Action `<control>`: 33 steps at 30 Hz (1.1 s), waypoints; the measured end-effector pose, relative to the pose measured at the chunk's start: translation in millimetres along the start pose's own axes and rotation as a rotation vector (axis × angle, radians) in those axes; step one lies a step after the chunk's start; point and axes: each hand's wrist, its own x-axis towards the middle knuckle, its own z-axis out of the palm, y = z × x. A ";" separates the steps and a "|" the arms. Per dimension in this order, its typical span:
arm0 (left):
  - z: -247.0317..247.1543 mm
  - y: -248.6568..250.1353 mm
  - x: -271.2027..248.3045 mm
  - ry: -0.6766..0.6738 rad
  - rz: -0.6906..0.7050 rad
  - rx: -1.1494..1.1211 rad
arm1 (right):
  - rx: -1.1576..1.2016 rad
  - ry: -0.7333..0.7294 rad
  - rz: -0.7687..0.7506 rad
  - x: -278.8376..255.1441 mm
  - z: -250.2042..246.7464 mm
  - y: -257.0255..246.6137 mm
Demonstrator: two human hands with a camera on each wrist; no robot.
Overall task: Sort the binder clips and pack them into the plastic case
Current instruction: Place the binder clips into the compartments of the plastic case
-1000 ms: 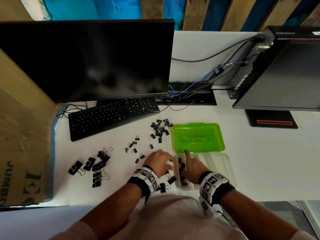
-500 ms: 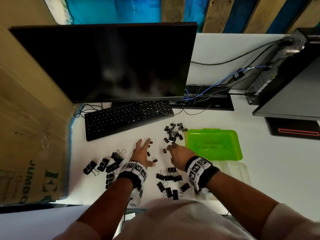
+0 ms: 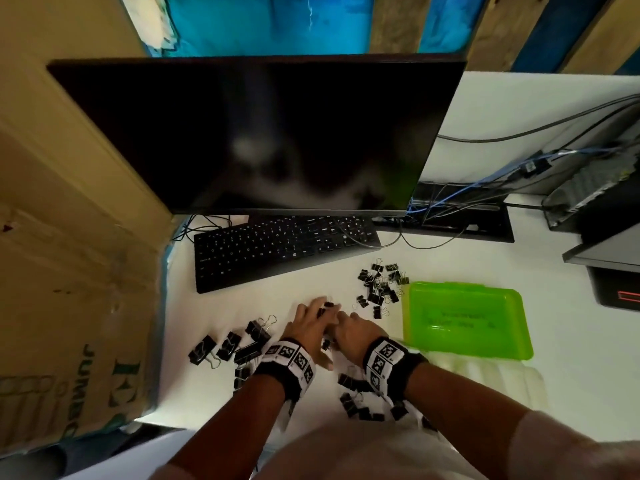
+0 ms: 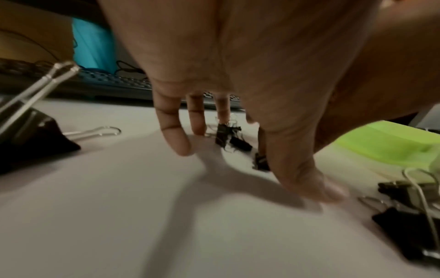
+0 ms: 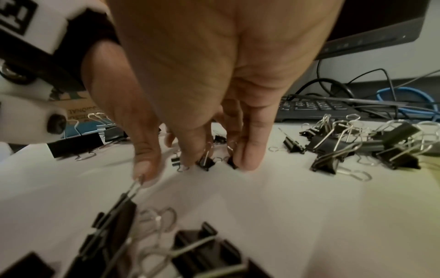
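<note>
Black binder clips lie sorted by size on the white desk. My left hand [image 3: 311, 317] and right hand [image 3: 346, 322] meet over a few small clips [image 3: 328, 305] left of the case. In the left wrist view the left hand [image 4: 238, 159] has straight fingers, tips down on the desk beside the small clips [image 4: 226, 137]. The right hand [image 5: 197, 165] presses straight fingertips against two small clips [image 5: 205, 162]; its thumb touches a medium clip's wire handle. The case's green lid [image 3: 464, 320] lies open, with the clear base [image 3: 502, 379] in front of it.
Large clips [image 3: 235, 344] lie left of my left wrist, medium clips [image 3: 360, 396] under my right wrist, and another pile [image 3: 381, 289] beside the lid. A keyboard [image 3: 277, 247], monitor and cables stand behind. A cardboard box [image 3: 69, 306] walls the left side.
A second ago both hands were at the clear case base. They moved left and forward to the loose small clips, then drew together over them.
</note>
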 end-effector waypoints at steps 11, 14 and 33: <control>21.8 1.3 0.5 0.227 0.062 -0.224 | 0.101 0.031 -0.018 -7.4 -8.5 11.5; 21.9 1.1 -1.0 0.234 0.052 -0.218 | 0.112 0.036 -0.007 -9.4 -5.7 15.9; 40.6 138.2 -15.8 0.064 0.461 -0.203 | 0.646 0.408 0.524 -164.7 6.9 76.6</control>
